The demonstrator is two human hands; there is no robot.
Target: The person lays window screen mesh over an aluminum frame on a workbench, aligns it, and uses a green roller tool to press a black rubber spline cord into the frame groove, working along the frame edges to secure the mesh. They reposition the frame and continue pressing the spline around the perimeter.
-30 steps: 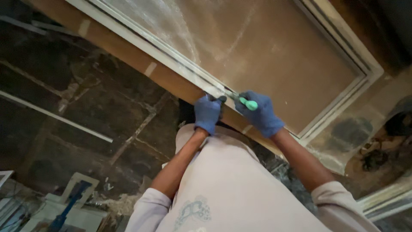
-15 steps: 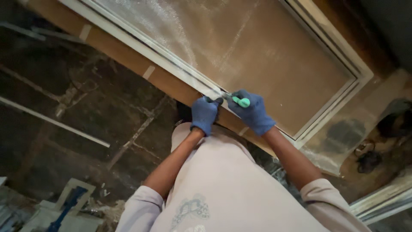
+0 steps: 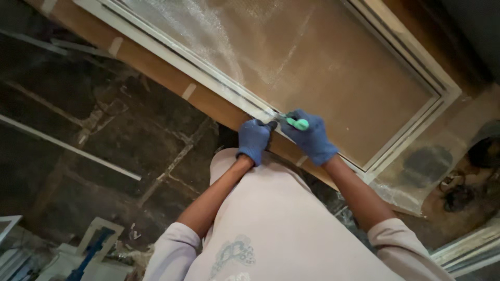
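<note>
— Gripping a green-handled tool [image 3: 298,124], is it? Its tip is hidden.
— Yes, the right hand [image 3: 311,138] is curled around it at the white frame [image 3: 219,83]; the left hand [image 3: 253,139] presses closed on the frame edge just beside.

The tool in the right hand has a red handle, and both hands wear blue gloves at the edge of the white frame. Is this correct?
Not quite. In the head view the tool in the right hand has a green handle, not red. The rest holds: both the right hand and the left hand wear blue gloves and work at the edge of the white frame.
</note>
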